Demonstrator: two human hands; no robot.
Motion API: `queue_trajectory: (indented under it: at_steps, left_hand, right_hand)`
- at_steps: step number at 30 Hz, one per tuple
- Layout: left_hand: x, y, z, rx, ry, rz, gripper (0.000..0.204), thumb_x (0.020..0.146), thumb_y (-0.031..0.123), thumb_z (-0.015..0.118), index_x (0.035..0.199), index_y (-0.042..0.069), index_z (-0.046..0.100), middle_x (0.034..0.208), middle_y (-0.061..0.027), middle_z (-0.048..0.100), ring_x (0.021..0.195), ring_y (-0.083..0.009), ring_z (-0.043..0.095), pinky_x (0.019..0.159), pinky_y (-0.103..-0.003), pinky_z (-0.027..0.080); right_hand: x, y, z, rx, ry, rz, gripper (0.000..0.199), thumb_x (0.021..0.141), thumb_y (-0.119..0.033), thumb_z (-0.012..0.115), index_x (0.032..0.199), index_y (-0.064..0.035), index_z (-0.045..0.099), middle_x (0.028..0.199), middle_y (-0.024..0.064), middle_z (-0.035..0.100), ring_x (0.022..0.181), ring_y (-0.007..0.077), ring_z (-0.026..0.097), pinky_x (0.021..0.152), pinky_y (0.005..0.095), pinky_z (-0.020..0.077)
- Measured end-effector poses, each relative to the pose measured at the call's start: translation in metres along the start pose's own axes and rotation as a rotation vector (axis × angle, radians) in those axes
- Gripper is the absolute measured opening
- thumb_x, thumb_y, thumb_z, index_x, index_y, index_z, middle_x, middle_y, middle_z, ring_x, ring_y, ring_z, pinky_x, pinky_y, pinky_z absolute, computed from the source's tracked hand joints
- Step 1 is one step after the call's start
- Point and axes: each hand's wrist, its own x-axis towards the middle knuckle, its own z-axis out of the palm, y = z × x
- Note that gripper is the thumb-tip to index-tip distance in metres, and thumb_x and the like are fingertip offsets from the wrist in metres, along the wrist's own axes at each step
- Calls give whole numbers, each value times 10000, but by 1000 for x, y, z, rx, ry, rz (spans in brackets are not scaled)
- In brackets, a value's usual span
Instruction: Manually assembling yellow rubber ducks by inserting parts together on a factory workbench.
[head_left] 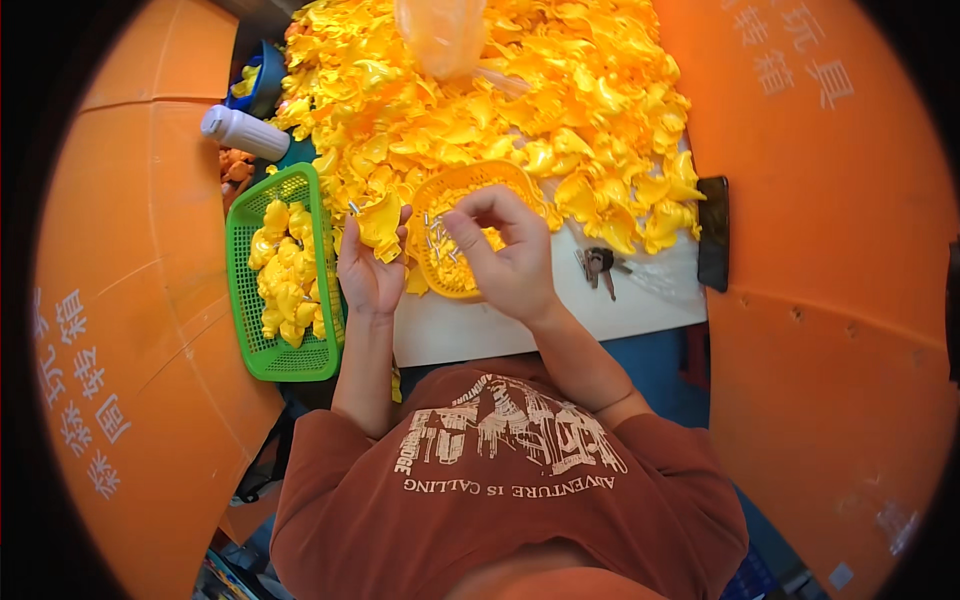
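My left hand (372, 272) is closed round a yellow plastic shell piece (380, 224), curved and hollow, held up over the near left of the table. A small silvery metal pin (353, 208) shows at the piece's left side. My right hand (510, 250) hovers over a round yellow basket (478, 172), thumb and forefinger drawn together; whether anything sits between them is too small to make out. Inside the basket lie many small yellow parts (455, 272) and a cluster of silvery metal pins (437, 236).
A big heap of yellow shell pieces (560, 110) covers the far table. At left stand a green basket (333, 365) holding yellow assembled pieces and a white bottle (245, 132). Keys (600, 265) and a dark phone (713, 235) lie right. Orange panels (800, 250) flank both sides.
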Motion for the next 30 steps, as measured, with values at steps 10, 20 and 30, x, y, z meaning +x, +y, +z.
queue_trajectory:
  at_steps: [10,20,30]
  left_hand:
    - [-5,5,8,-120,159,77,456,933,408,401,1238,70,434,1154,-108,544,1031,-289,557,673,-266,490]
    - [-22,19,3,65,72,13,425,956,394,336,1170,47,457,990,-98,598,783,-198,599,625,-289,490]
    - [8,33,13,96,79,-15,383,958,358,357,1194,67,436,1112,-92,556,927,-231,584,755,-345,463]
  right_hand:
    - [118,53,-9,-513,-69,-139,181,804,-119,633,941,-1,621,818,76,646,630,125,583,564,237,466]
    - [237,90,68,-1209,-385,-115,419,766,-276,646,1125,-75,570,945,174,636,861,309,609,774,398,481]
    - [184,49,23,-448,-140,-122,201,786,-160,663,873,21,654,726,84,650,639,134,612,597,251,487]
